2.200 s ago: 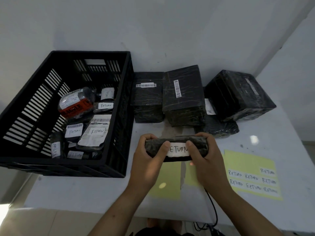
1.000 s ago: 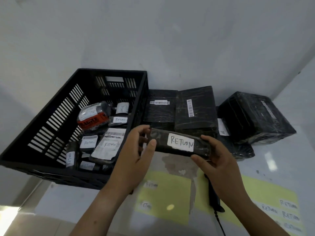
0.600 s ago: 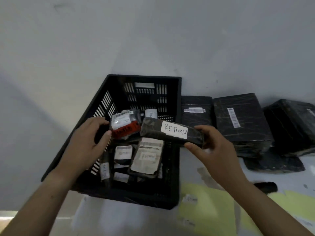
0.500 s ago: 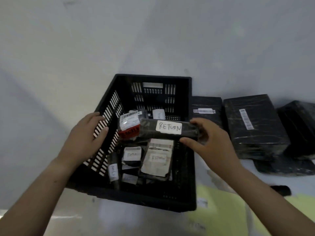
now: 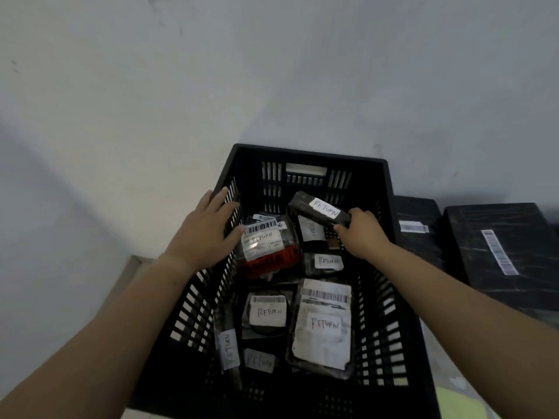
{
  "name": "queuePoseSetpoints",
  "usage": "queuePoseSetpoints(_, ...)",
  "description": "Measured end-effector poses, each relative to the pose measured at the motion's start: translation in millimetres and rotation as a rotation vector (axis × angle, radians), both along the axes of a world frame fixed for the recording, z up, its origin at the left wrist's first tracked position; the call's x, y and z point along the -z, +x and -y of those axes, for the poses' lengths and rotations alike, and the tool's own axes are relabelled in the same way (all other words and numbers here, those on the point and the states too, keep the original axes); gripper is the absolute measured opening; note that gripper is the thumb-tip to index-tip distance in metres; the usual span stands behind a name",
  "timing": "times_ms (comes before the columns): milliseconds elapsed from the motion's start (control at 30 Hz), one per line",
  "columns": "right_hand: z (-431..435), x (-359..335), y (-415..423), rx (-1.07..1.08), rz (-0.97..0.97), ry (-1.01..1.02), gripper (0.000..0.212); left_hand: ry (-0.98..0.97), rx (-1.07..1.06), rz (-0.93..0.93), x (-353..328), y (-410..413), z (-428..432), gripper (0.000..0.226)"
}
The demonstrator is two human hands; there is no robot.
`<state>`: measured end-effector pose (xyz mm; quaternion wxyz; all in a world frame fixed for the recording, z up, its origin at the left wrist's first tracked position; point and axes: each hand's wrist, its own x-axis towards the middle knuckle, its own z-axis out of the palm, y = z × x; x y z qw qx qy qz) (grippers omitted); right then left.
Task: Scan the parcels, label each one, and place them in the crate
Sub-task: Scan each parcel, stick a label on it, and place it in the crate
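Observation:
My right hand point(image 5: 361, 234) grips one end of a long black parcel point(image 5: 305, 207) with a white RETURN label, inside the black slatted crate point(image 5: 390, 225) near its far right side, tilted above other parcels. My left hand point(image 5: 205, 234) rests with straight fingers on the crate's left rim, its thumb next to a clear-and-red parcel point(image 5: 266, 249). Several labelled parcels lie in the crate, among them a white flat one point(image 5: 323, 325) and a small black one point(image 5: 267, 313).
Two black wrapped boxes with barcodes, one point(image 5: 420, 237) close to the crate and one point(image 5: 508, 255) further right, stand on the table to its right. A yellow-green sheet corner point(image 5: 459, 403) shows at the bottom right. A pale wall rises right behind the crate.
My left hand let go of the long parcel and went to the crate's left rim. My right hand carried the parcel left over the crate and down inside it.

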<state>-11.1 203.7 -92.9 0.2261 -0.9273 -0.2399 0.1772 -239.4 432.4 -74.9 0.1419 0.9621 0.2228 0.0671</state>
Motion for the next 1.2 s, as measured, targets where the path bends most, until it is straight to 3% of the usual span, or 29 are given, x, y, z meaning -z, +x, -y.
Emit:
queuePoseSetpoints(333, -52, 45, 28, -0.005, 0.001, -0.074, 0.050, 0.080, 0.021, 0.032, 9, 5, -4, 0.069)
queuePoseSetpoints(833, -48, 41, 29, -0.277, -0.153, -0.103, 0.056, -0.014, -0.013, 0.054, 9, 5, -3, 0.069)
queuePoseSetpoints(967, -30, -2, 10, -0.294, -0.160, 0.018, 0.054, -0.032, -0.012, 0.046, 6, 4, -2, 0.051)
queuePoseSetpoints(1067, 3, -35, -10, -0.337, -0.047, 0.157, 0.059, -0.040, 0.005, 0.092, 5, 2, -2, 0.041)
queuePoseSetpoints(1200, 77, -65, -37, -0.350, 0.067, 0.263, 0.059, 0.033, 0.054, 0.151, 0, 0, 6, 0.052)
